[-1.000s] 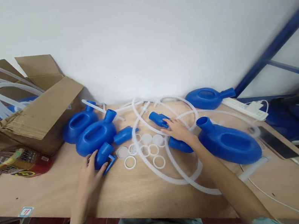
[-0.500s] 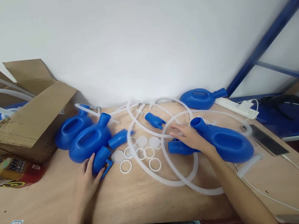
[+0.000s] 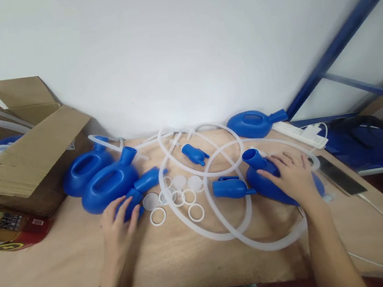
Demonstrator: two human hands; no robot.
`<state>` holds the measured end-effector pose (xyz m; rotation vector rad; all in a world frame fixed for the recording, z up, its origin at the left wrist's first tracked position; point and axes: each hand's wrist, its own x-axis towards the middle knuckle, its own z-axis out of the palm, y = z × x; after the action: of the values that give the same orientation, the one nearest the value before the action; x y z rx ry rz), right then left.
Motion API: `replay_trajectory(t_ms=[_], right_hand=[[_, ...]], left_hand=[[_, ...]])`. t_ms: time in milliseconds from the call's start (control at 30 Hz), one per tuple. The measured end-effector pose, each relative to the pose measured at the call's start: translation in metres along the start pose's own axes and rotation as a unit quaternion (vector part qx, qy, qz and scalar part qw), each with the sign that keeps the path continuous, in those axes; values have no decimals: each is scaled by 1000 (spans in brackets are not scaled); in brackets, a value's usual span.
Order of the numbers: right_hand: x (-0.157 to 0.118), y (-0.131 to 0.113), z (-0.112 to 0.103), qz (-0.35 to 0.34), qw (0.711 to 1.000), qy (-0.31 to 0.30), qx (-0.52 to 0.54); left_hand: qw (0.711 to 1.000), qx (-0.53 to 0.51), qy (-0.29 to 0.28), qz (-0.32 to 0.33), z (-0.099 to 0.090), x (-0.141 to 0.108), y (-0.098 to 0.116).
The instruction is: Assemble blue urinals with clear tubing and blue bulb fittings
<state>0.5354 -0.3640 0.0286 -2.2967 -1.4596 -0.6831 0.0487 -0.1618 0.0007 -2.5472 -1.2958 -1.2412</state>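
My left hand [image 3: 117, 227] curls its fingers over a blue plastic spout piece [image 3: 135, 198] lying on the table, covering part of it. My right hand [image 3: 294, 177] is spread over a blue handled bottle [image 3: 254, 179], whose round open neck tilts up at its left end; the hand hides the bottle's handle. Just left of that bottle lies another blue spout piece [image 3: 229, 188], and a third spout piece [image 3: 195, 154] is farther back. Several white rings [image 3: 158, 216] and translucent discs [image 3: 179, 182] are scattered between the hands. Loops of clear tubing [image 3: 267, 247] lie around them.
Two blue bottles [image 3: 110, 186] stand at left beside an open cardboard box [image 3: 39, 154] with tubes. Another blue bottle [image 3: 250, 124] is against the wall. A power strip [image 3: 300, 136] and phone [image 3: 341, 174] lie at right. A red-and-yellow package [image 3: 11, 230] sits at far left.
My right hand has moved right, from the spout piece beside the bottle onto the bottle itself. My left hand stays at its spout piece. The view has shifted slightly.
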Motion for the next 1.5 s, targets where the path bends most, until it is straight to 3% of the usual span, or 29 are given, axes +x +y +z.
replay_trajectory(t_ms=[100, 233, 333, 467, 700, 867, 967, 1067, 1167, 1267, 1433, 1500], right_hand=[[-1, 7, -4, -18, 997, -79, 0], [8, 9, -16, -50, 983, -157, 76], [13, 14, -28, -58, 961, -224, 149], [11, 27, -41, -58, 946, -229, 223], [1, 34, -31, -13, 942, -204, 264], [2, 22, -25, 4, 940, -209, 269], [4, 11, -26, 0, 936, -216, 279], [5, -1, -27, -15, 933, -216, 288], [5, -10, -28, -31, 933, -215, 287], [4, -15, -27, -41, 933, -208, 290], [3, -15, -24, -51, 939, -195, 280], [3, -15, -24, -50, 940, -194, 277]], left_hand=[[987, -84, -88, 105, 17, 9, 49], [916, 4, -347, 204, 53, 24, 108], [882, 31, -415, 219, 77, 35, 127], [864, 22, -449, 225, 87, 48, 124], [845, -62, -474, 241, 69, 76, 112], [850, -309, -382, 191, 69, 112, 146], [836, -366, -363, 189, 83, 123, 173], [823, -368, -379, 206, 99, 125, 186], [831, -346, -379, 213, 105, 126, 187], [831, -311, -394, 241, 99, 132, 187], [797, -279, -427, 323, 85, 141, 188], [790, -277, -438, 328, 82, 143, 189]])
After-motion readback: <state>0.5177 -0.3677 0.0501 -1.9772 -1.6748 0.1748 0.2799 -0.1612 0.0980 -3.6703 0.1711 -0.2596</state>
